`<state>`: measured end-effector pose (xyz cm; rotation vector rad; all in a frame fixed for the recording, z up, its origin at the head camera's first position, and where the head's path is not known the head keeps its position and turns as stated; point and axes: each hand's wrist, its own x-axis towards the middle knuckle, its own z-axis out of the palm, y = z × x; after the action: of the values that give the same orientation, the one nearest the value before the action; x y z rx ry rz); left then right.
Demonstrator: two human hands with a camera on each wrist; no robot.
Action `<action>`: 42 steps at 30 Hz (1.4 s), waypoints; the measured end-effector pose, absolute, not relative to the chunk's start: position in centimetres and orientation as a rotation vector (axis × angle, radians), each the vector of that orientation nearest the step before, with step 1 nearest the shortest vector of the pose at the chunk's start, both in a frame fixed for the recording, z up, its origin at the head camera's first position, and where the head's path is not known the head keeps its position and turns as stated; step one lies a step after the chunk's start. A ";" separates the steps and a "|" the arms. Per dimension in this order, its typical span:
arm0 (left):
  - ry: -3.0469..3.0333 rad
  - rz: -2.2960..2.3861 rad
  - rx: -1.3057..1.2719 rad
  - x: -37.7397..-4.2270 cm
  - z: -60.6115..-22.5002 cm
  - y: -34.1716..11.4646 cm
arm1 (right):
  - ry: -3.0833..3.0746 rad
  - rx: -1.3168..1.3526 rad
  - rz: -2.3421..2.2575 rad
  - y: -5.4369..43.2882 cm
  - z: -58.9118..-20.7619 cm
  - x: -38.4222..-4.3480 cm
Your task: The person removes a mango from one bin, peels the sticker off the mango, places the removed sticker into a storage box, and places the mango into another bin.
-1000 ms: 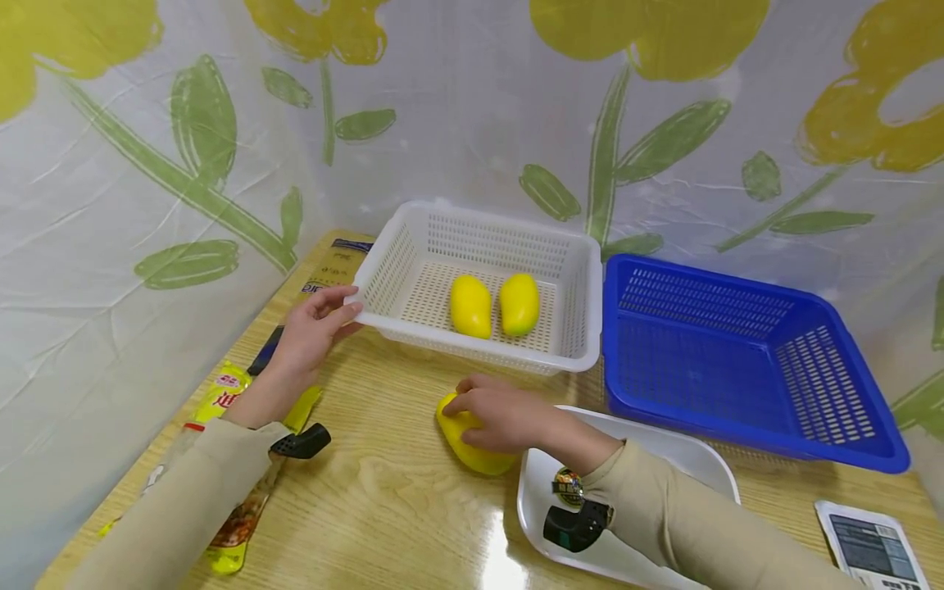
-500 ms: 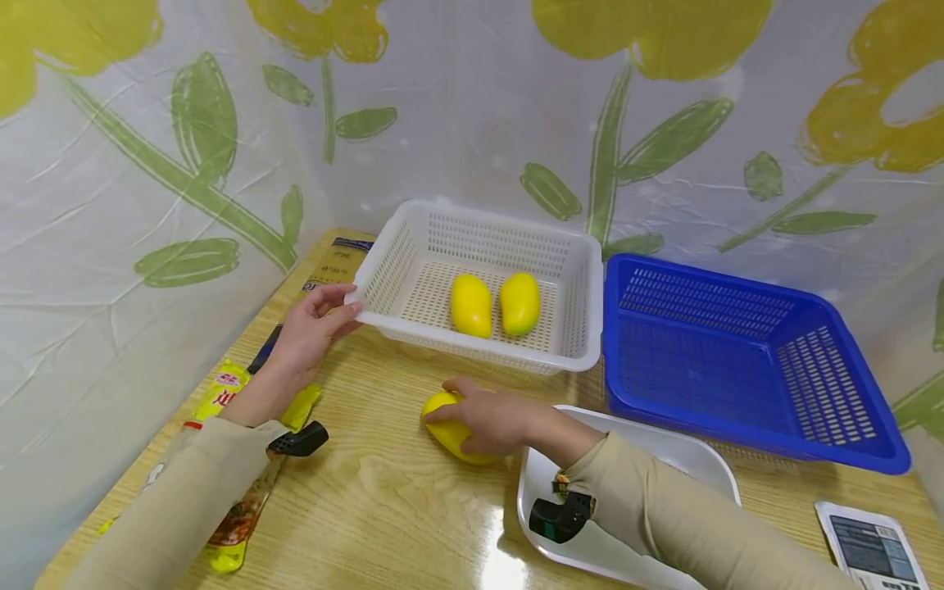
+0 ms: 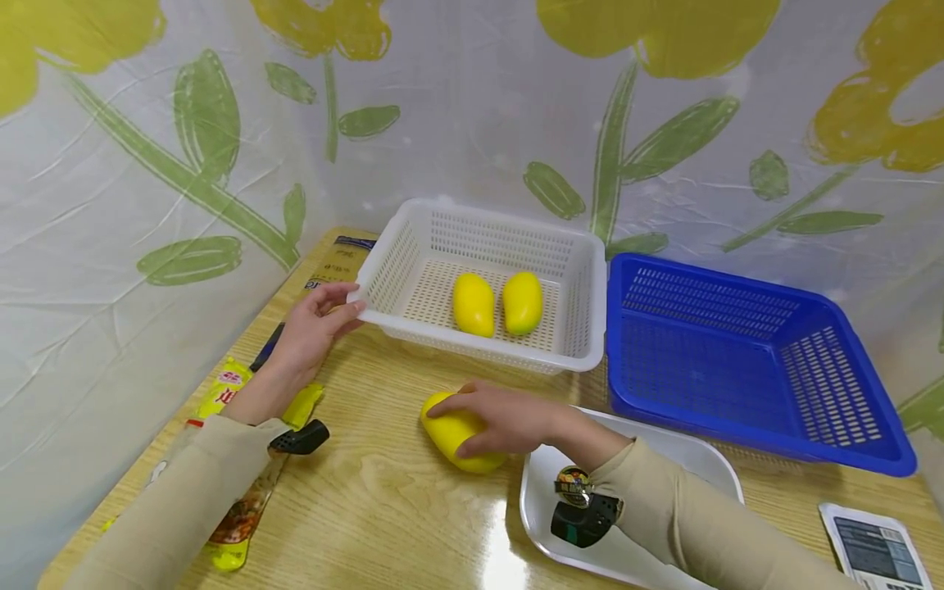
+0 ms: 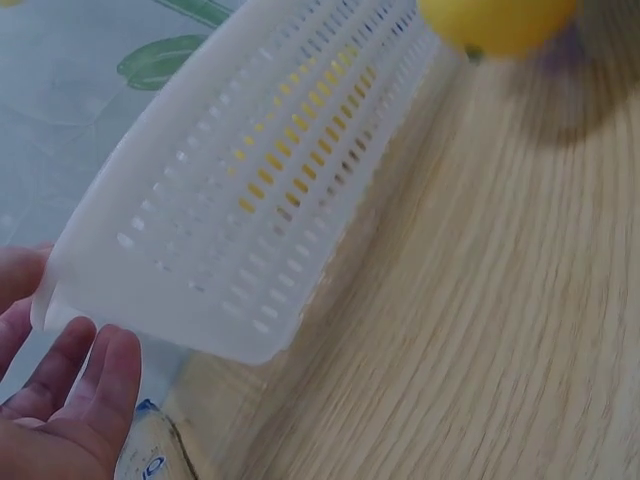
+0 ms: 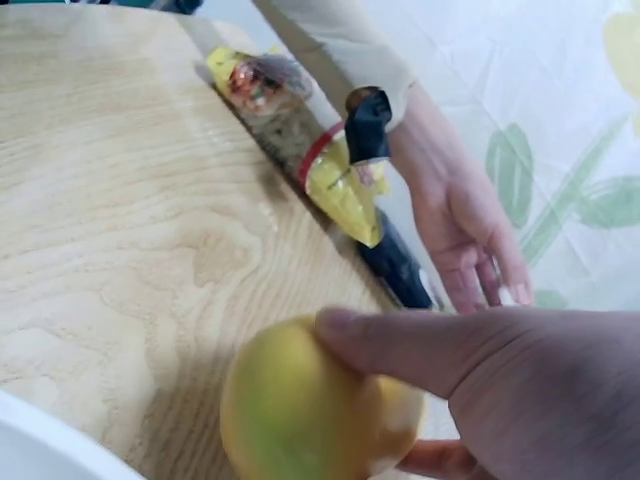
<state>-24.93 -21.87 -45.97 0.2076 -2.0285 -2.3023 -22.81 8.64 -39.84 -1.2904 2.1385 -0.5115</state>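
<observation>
A yellow mango (image 3: pixel 451 434) is at the middle of the table, in front of the white basket. My right hand (image 3: pixel 509 419) grips it, thumb on one side and fingers over the other; its underside is hidden in the head view. The right wrist view shows the mango's greenish end (image 5: pixel 285 400) with the thumb across it. Two more mangoes, a left one (image 3: pixel 473 305) and a right one (image 3: pixel 522 303), lie inside the white perforated basket (image 3: pixel 472 348). At that basket's near left corner, my left hand (image 3: pixel 306 332) pinches the rim, with the thumb above and fingers below.
A blue basket (image 3: pixel 708 385) stands right of the white one. The white tray (image 3: pixel 708 459) sits under my right forearm. Yellow food packets (image 3: pixel 224 385) and other bags line the table's left edge. A flat white package (image 3: pixel 873 545) lies at the lower right.
The mango on the table has shifted a little to the left in my right hand's grip. More of its top shows now. My left hand and the white basket stay put.
</observation>
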 end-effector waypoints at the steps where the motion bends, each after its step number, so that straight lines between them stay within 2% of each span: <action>1: -2.042 -2.294 0.204 -25.0 -46.0 -21.9 | 2.142 -1.303 -0.529 8.9 -39.8 -22.8; 6: -2.086 -2.298 0.155 -25.0 -46.0 -22.2 | 2.170 -1.305 -0.629 9.7 -39.7 -22.0; 19: -2.124 -2.334 0.083 -25.8 -46.1 -22.5 | 2.193 -1.030 -1.077 11.0 -38.6 -20.2; 30: -2.159 -2.304 0.084 -25.8 -46.1 -22.3 | 2.227 -0.906 -1.233 11.2 -36.8 -22.6; 42: -2.186 -2.245 0.106 -25.3 -46.3 -22.8 | 2.249 -0.782 -1.345 7.4 -36.1 -26.8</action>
<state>-25.29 -22.78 -46.29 0.1055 -2.1863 -2.2446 -26.78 7.43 -36.14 -0.7824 2.2485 -1.3450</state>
